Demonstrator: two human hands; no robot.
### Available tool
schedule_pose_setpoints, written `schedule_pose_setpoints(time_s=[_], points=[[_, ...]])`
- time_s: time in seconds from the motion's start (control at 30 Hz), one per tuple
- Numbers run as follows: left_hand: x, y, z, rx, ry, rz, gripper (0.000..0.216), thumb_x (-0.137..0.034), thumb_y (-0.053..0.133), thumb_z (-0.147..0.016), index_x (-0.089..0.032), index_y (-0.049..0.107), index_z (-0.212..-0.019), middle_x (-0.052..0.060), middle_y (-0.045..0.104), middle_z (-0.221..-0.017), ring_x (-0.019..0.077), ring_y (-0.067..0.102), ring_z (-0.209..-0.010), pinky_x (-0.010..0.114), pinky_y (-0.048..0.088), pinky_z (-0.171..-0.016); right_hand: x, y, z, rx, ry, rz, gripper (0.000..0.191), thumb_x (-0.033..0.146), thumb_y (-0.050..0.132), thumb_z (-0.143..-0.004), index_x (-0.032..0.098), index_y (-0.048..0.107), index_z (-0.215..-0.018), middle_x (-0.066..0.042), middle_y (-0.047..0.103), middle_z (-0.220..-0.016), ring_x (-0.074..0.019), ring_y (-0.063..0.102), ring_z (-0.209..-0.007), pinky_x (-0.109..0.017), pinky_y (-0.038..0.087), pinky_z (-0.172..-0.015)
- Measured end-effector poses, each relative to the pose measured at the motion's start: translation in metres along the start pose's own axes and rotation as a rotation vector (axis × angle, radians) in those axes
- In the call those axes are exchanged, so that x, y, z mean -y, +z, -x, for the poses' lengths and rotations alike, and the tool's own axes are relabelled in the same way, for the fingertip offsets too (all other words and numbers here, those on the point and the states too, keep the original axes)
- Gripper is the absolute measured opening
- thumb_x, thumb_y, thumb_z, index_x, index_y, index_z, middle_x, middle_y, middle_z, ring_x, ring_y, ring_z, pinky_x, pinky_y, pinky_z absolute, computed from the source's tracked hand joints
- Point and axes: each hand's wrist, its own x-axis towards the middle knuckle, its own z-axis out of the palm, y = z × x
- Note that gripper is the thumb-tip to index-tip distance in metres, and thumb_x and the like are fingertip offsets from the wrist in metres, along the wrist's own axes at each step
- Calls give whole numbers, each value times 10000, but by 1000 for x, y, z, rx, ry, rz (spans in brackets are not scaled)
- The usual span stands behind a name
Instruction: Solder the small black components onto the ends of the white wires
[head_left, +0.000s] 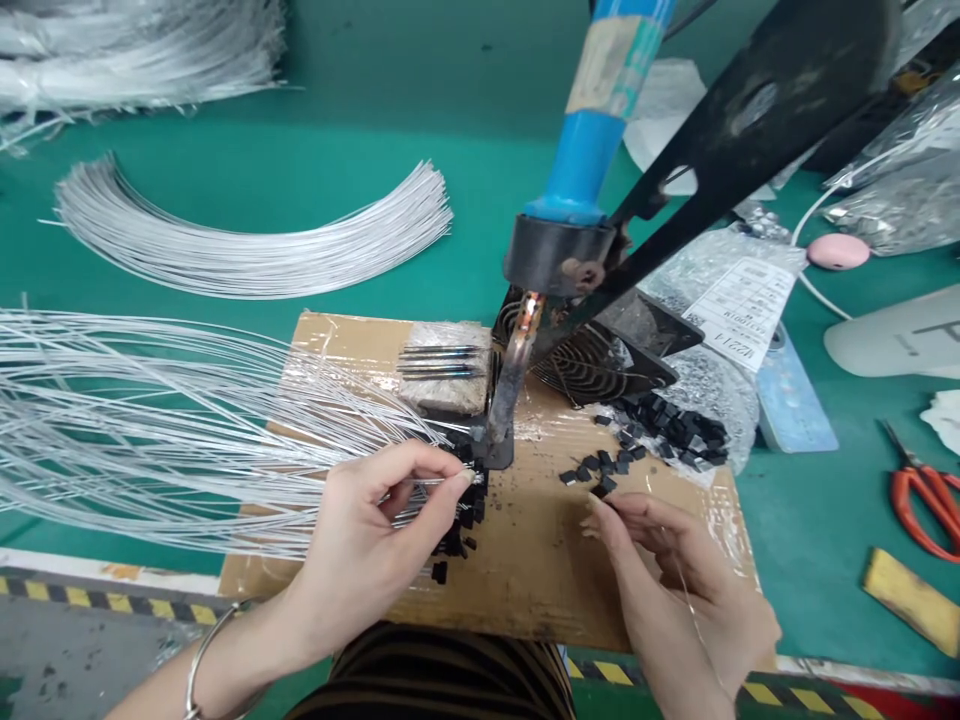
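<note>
My left hand pinches the ends of thin white wires between thumb and fingers, close to the tip of a mounted soldering iron with a blue handle. Several small black parts hang at those wire ends. My right hand rests on the cardboard board, its fingertips touching a small black part at the edge of a loose pile of black parts. A thin wire runs across the right palm.
Curved bundles of white wire lie at the back on the green table. A small fan sits behind the iron. Orange scissors, a yellow block, plastic bags and a pink object lie to the right.
</note>
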Motion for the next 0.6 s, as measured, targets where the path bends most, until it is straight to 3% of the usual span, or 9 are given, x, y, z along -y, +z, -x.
schedule_pose_setpoints(time_s=[0.1, 0.23, 0.37, 0.6], points=[[4, 0, 1, 3, -7, -14, 136, -185, 707, -895, -203, 787, -786, -24, 671, -609, 106, 441, -501, 240, 337, -470, 13, 6, -2, -10, 63, -154, 193, 364, 894, -870, 198, 828, -941, -24, 805, -731, -137, 737, -553, -182, 625, -552], [10, 1, 4, 3, -4, -40, 126, -229, 701, -922, -220, 777, -822, -25, 684, -640, 112, 452, -512, 250, 335, -484, 34, 19, -7, 52, 31, -338, 53, 241, 869, -887, 216, 822, -881, 19, 766, -672, -104, 701, -505, -145, 610, -523], [10, 1, 6, 24, -20, -66, 142, -254, 690, -950, -223, 770, -837, -6, 748, -713, 118, 479, -523, 260, 351, -500, 50, 30, -8, 113, 70, -450, 51, 206, 841, -915, 237, 807, -891, 19, 813, -728, -116, 773, -579, -136, 647, -597], [-5, -1, 4, 91, -18, 59, 148, -157, 687, -910, -226, 765, -806, -11, 815, -799, 115, 582, -569, 223, 424, -526, 77, 46, -6, 254, 223, -693, 107, 195, 813, -943, 283, 873, -950, 41, 792, -678, -81, 728, -521, -109, 620, -560]])
